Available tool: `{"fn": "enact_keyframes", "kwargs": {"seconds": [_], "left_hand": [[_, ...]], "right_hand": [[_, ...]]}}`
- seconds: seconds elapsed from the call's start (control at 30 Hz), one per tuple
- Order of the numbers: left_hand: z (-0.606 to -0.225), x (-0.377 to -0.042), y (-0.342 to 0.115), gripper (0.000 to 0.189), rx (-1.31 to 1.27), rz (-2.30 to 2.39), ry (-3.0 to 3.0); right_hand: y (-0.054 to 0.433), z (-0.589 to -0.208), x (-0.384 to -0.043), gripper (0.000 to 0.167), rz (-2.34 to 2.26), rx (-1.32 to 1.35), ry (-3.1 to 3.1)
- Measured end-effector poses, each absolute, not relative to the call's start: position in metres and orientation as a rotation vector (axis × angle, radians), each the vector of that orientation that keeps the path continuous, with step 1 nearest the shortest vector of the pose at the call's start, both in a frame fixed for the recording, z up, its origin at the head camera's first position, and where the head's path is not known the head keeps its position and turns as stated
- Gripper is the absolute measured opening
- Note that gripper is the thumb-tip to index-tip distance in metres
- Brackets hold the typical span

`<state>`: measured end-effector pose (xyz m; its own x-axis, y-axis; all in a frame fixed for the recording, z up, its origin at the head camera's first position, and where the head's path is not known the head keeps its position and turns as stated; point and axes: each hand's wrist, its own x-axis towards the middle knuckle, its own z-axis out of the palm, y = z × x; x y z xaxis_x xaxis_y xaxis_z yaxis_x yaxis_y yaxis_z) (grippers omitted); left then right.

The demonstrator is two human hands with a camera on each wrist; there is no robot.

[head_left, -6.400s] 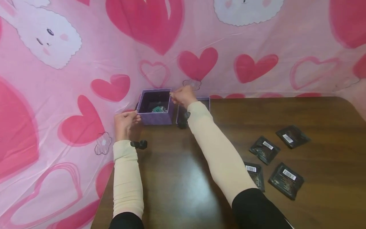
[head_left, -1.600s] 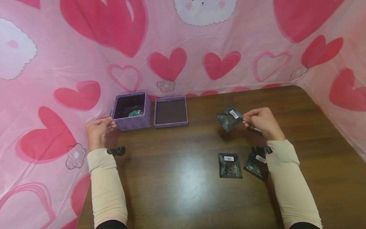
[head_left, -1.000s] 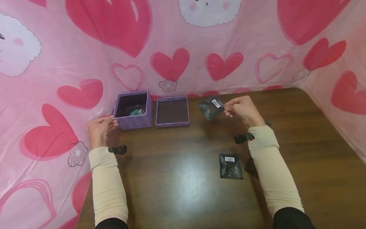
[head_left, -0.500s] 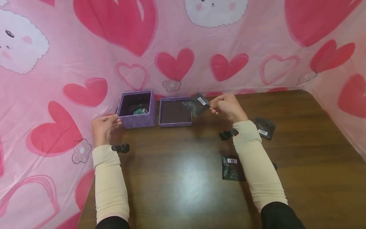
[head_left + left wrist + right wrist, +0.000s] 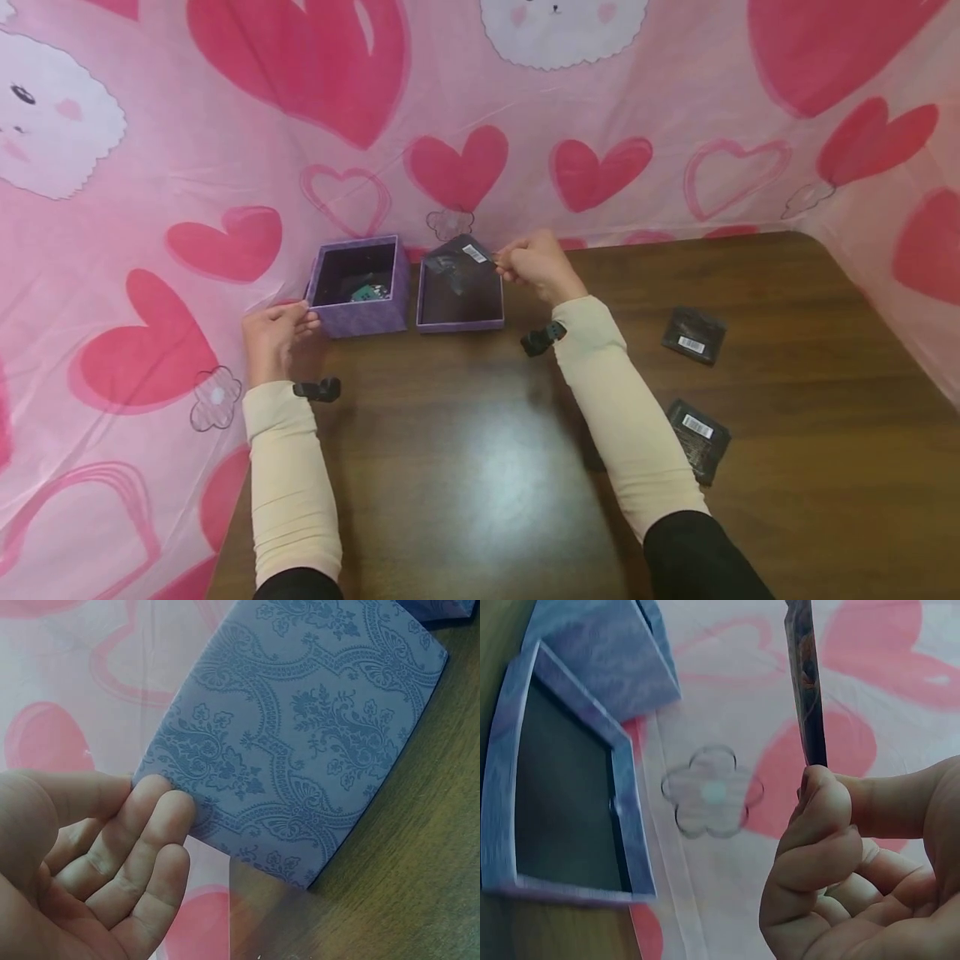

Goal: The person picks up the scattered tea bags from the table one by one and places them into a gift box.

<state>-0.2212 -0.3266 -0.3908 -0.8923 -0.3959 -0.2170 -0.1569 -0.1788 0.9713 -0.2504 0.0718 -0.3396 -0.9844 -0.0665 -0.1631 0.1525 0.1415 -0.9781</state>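
Note:
My left hand (image 5: 273, 337) pinches the near left corner of an open purple box (image 5: 360, 318) between thumb and fingers. The left wrist view shows the fingertips at the corner of its patterned wall (image 5: 277, 742). A green piece (image 5: 367, 292) and small pale bits lie on the dark bottom of the box. Right of it lies the shallow purple lid (image 5: 461, 326), hollow side up. My right hand (image 5: 540, 262) pinches a flat dark packet (image 5: 450, 260) with a barcode label by one corner, held above the lid. From the right wrist, this packet (image 5: 808, 697) appears nearly edge-on.
Two more dark barcoded packets, one farther back (image 5: 693, 335) and one nearer (image 5: 701, 446), lie on the brown wooden table (image 5: 442, 483) at right. My right forearm covers part of the nearer one. A pink heart-print cloth (image 5: 525, 100) hangs behind and at the left.
My right hand has picked up a packet from the right side of the table and carried it left over the lid. My left hand stays at the box corner.

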Motion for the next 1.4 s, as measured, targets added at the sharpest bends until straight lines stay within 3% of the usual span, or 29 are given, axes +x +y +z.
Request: {"fn": "enact_keyframes", "kwargs": {"seconds": [0.2, 0.43, 0.67, 1.0, 1.4], "left_hand": [[-0.393, -0.222, -0.325, 0.017, 0.686, -2.170, -1.915], [-0.397, -0.223, -0.315, 0.016, 0.692, -2.167, -1.950], [-0.394, -0.223, -0.314, 0.029, 0.650, -2.160, -1.964], [-0.395, -0.221, -0.317, 0.008, 0.656, -2.168, -1.942], [-0.397, -0.221, -0.312, 0.030, 0.652, -2.127, -1.979]], "right_hand": [[0.050, -0.338, -0.257, 0.015, -1.937, 0.083, 2.271], [0.036, -0.340, -0.262, 0.011, -1.929, 0.139, 2.252], [0.014, -0.342, -0.269, 0.010, -1.980, 0.153, 2.203], [-0.023, -0.348, -0.274, 0.008, -2.028, 0.203, 2.170], [-0.054, -0.353, -0.278, 0.007, -2.066, 0.239, 2.282]]}}
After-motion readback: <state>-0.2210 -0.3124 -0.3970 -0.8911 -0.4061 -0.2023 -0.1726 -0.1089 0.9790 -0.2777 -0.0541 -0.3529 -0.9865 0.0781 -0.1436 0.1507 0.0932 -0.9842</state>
